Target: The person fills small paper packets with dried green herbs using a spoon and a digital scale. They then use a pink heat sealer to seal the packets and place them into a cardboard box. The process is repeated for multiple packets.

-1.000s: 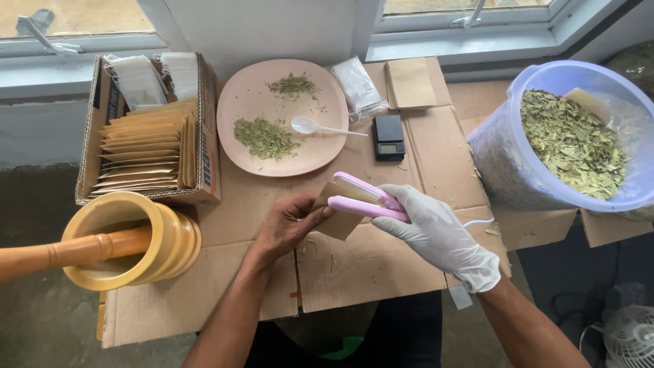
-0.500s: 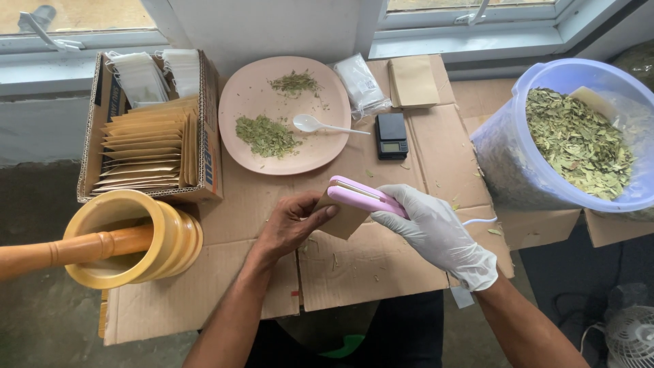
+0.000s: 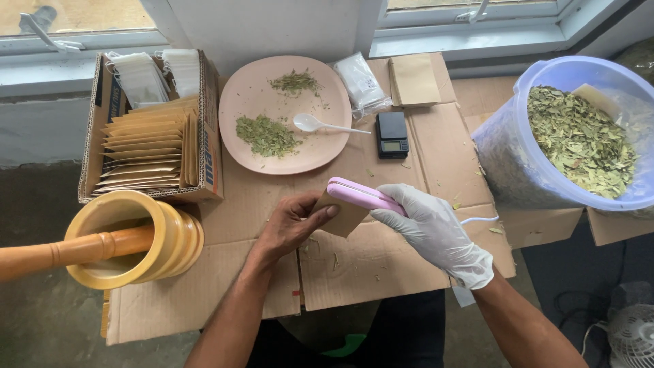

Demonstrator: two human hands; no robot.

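Observation:
My bare left hand [image 3: 294, 225] holds a small brown paper pouch [image 3: 344, 217] by its left side, just above the cardboard sheet. My right hand [image 3: 436, 228], in a white glove, grips a pink handheld sealer [image 3: 360, 195] whose jaws are closed over the pouch's top edge. A white cord [image 3: 478, 220] trails from the sealer to the right. Both hands meet at the middle of the cardboard, in front of the pink plate.
A pink plate [image 3: 327, 146] carries two heaps of crushed green leaf and a white spoon [image 3: 315, 124]. Beside it lie a small black scale [image 3: 393, 134], clear bags and brown pouches. A cardboard box [image 3: 153, 136] of pouches sits left, a yellow mortar with wooden pestle [image 3: 116, 242] below it, a blue tub [image 3: 579, 140] of dried leaves right.
The sealer's jaws have come down onto the pouch's top edge; both hands have stayed in nearly the same place.

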